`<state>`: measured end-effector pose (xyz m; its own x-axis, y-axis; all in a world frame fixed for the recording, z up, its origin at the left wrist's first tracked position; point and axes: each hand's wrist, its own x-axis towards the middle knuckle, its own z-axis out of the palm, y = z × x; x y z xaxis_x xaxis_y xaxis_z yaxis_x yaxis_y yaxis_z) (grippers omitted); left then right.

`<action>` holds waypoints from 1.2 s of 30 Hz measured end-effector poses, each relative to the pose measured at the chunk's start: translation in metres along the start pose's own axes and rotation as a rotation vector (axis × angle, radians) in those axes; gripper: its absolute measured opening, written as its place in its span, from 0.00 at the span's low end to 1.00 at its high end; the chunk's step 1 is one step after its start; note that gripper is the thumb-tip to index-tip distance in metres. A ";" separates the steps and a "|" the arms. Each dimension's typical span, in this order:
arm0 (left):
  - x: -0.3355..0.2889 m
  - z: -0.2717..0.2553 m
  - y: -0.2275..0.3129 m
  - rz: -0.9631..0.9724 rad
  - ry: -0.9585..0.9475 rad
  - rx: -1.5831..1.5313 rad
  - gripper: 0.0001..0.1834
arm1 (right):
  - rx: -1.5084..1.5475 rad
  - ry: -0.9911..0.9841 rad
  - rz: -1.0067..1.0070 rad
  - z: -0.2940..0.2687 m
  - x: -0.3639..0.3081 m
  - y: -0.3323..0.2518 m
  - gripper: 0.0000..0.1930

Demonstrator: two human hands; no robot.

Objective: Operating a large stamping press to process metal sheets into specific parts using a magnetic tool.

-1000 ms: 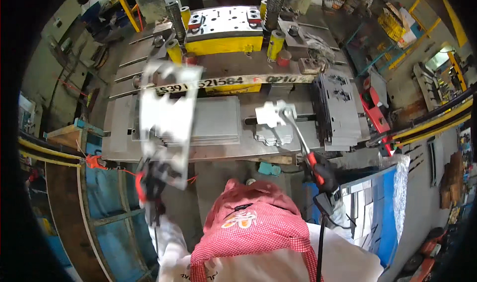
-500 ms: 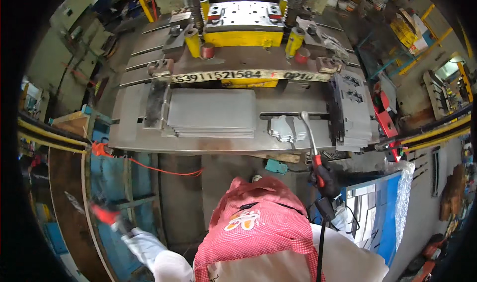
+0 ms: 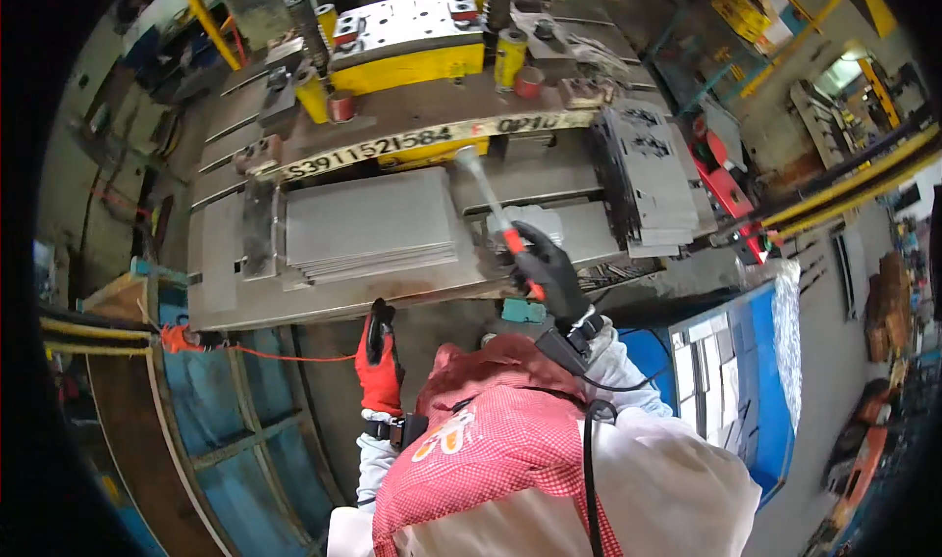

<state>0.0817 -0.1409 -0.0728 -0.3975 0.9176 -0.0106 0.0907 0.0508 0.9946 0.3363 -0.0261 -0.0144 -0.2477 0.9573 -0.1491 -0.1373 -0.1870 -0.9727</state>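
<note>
My right hand point(image 3: 549, 277), in a dark glove, is wrapped round the red handle of a long-shafted metal tool point(image 3: 494, 196). The tool's pale, blunt end is raised over the bench, near the right corner of a stack of flat grey metal sheets point(image 3: 371, 221). Partly behind that hand lies a small pile of cut metal pieces point(image 3: 542, 225). My left hand point(image 3: 380, 359), in a red and black glove, is at the bench's front edge below the sheet stack. Its fingers stretch upward, and nothing shows in them.
The slotted metal bench point(image 3: 231, 297) carries a yellow-and-steel die point(image 3: 407, 64) at the back. Formed metal parts point(image 3: 648, 179) stand stacked on the right. A blue cabinet point(image 3: 770, 361) is beside my right arm. An orange cord point(image 3: 294, 358) hangs at the left, above blue panels.
My left hand has come in from the far left to the bench edge. My right hand has moved up and left, swinging the tool toward the sheet stack. The view has shifted and tilted.
</note>
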 end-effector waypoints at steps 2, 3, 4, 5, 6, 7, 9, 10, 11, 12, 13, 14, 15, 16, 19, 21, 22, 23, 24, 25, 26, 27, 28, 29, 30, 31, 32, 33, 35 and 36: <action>-0.004 -0.003 0.005 -0.011 -0.019 0.095 0.20 | -0.089 0.239 -0.122 -0.034 -0.010 0.012 0.21; -0.004 -0.004 0.004 -0.025 -0.043 0.097 0.20 | -0.047 0.328 -0.118 -0.060 -0.012 0.026 0.20; -0.004 -0.003 0.004 -0.040 -0.066 0.099 0.20 | -0.006 0.416 -0.114 -0.085 -0.015 0.037 0.20; -0.003 0.002 0.008 -0.002 -0.083 0.089 0.21 | -0.073 0.397 -0.093 -0.093 -0.019 0.023 0.19; -0.003 0.003 0.002 -0.029 -0.104 0.101 0.21 | -0.136 0.373 -0.071 -0.095 -0.024 -0.001 0.19; -0.002 0.004 -0.011 -0.056 -0.126 0.113 0.21 | -0.198 0.350 -0.049 -0.098 -0.026 -0.014 0.18; 0.005 0.028 0.001 0.021 -0.250 0.147 0.20 | -0.102 0.357 -0.058 -0.118 -0.025 0.001 0.18; 0.006 0.037 0.016 0.012 -0.277 0.161 0.20 | -0.062 0.364 -0.069 -0.123 -0.026 -0.001 0.18; 0.006 0.046 0.030 0.003 -0.309 0.177 0.20 | -0.314 0.440 -0.148 -0.121 -0.031 0.000 0.17; 0.006 0.056 0.034 -0.003 -0.332 0.185 0.20 | -0.214 0.467 -0.113 -0.110 -0.037 -0.007 0.19; 0.006 0.054 0.015 0.133 -0.283 0.237 0.19 | -0.041 0.490 -0.184 -0.098 -0.043 -0.018 0.20; 0.011 0.062 0.010 0.207 -0.295 0.173 0.19 | 0.134 0.506 -0.254 -0.093 -0.050 -0.026 0.21; 0.009 0.067 0.018 0.067 -0.317 0.140 0.19 | -0.079 0.668 -0.248 -0.109 -0.057 -0.019 0.22; 0.007 0.070 0.027 -0.073 -0.334 0.112 0.19 | -0.046 0.762 -0.237 -0.125 -0.065 -0.021 0.22; 0.011 0.077 0.026 0.163 -0.393 0.175 0.20 | -0.595 0.922 -0.357 -0.243 -0.084 0.019 0.19; 0.015 0.080 0.018 0.262 -0.396 0.233 0.21 | -0.459 0.862 -0.328 -0.268 -0.085 0.009 0.16; 0.021 0.082 0.016 0.307 -0.394 0.276 0.22 | -0.417 0.827 -0.292 -0.275 -0.083 0.009 0.15; 0.030 0.087 0.020 0.413 -0.425 0.363 0.24 | -0.374 0.792 -0.255 -0.283 -0.081 0.009 0.14; 0.041 0.102 0.028 0.527 -0.472 0.437 0.28 | -0.281 0.779 -0.120 -0.310 -0.083 0.026 0.15; 0.049 0.120 0.048 0.600 -0.512 0.557 0.33 | -0.188 0.762 0.021 -0.339 -0.081 0.046 0.15; 0.056 0.140 0.070 0.676 -0.565 0.670 0.39 | -0.104 0.753 0.161 -0.368 -0.082 0.065 0.16; 0.062 0.155 0.084 0.669 -0.603 0.801 0.45 | -0.169 0.713 0.144 -0.379 -0.077 0.077 0.16; 0.069 0.167 0.093 0.656 -0.645 0.928 0.50 | -0.235 0.679 0.127 -0.382 -0.075 0.086 0.17; 0.078 0.179 0.092 0.702 -0.683 0.960 0.53 | -0.199 0.717 0.093 -0.382 -0.072 0.094 0.17; 0.087 0.191 0.086 0.752 -0.724 0.991 0.55 | -0.163 0.760 0.058 -0.383 -0.072 0.100 0.17; 0.093 0.199 0.079 0.800 -0.762 1.023 0.57 | -0.232 0.809 0.024 -0.380 -0.074 0.100 0.18; 0.096 0.205 0.075 0.782 -0.801 1.098 0.58 | -0.301 0.865 -0.005 -0.377 -0.078 0.101 0.18; 0.099 0.208 0.071 0.755 -0.829 1.180 0.58 | -0.477 0.914 -0.033 -0.368 -0.084 0.093 0.19; 0.101 0.211 0.066 0.710 -0.856 1.306 0.58 | -0.672 1.127 -0.190 -0.330 -0.095 0.055 0.19; 0.102 0.212 0.063 0.700 -0.863 1.308 0.58 | -0.665 1.214 -0.307 -0.296 -0.100 0.032 0.19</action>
<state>0.2399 0.0398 -0.0332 0.5694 0.8119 -0.1291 0.8220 -0.5608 0.0990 0.6407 -0.0630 -0.0836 0.7211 0.5957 0.3537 0.5204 -0.1288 -0.8441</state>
